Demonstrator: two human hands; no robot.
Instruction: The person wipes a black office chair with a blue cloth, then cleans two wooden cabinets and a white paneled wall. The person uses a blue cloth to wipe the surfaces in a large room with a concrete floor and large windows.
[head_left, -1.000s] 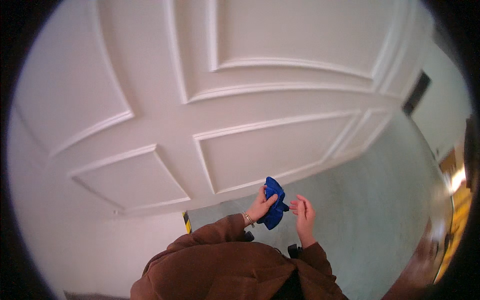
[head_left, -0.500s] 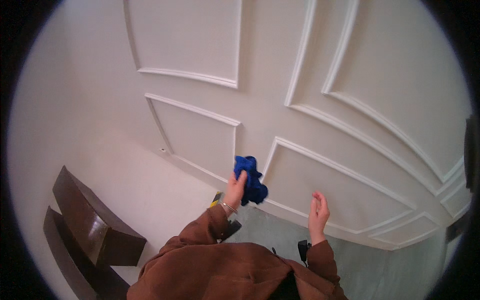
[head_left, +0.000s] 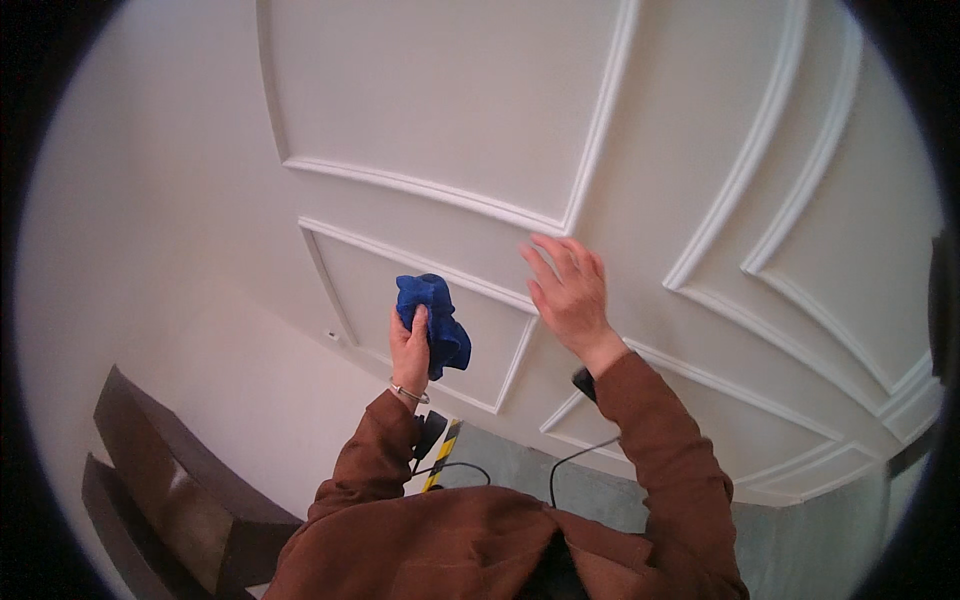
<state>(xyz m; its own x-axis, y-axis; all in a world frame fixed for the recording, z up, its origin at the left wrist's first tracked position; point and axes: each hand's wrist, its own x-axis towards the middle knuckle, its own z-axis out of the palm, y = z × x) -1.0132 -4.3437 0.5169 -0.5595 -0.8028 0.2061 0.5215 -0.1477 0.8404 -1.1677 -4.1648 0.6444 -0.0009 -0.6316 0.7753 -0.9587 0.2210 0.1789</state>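
My left hand (head_left: pixel 408 345) is raised in front of a white panelled wall (head_left: pixel 640 180) and grips a crumpled blue cloth (head_left: pixel 432 318). The cloth bunches above and to the right of the fingers, close to a raised moulding strip. My right hand (head_left: pixel 568 290) is lifted higher, fingers spread and empty, its palm near or against the moulding between two panels. Both arms wear brown sleeves, and a thin bracelet circles the left wrist.
Dark brown wooden steps or shelves (head_left: pixel 170 480) stand at the lower left by a plain white wall. Pale green floor (head_left: pixel 520 480) shows below the panelling, with a yellow and black striped strip (head_left: pixel 443 455) and thin black cables near my chest.
My right hand has risen from low by the skirting up to the moulding between panels. The left hand with the cloth stays raised. The view has shifted slightly, bringing the panels closer.
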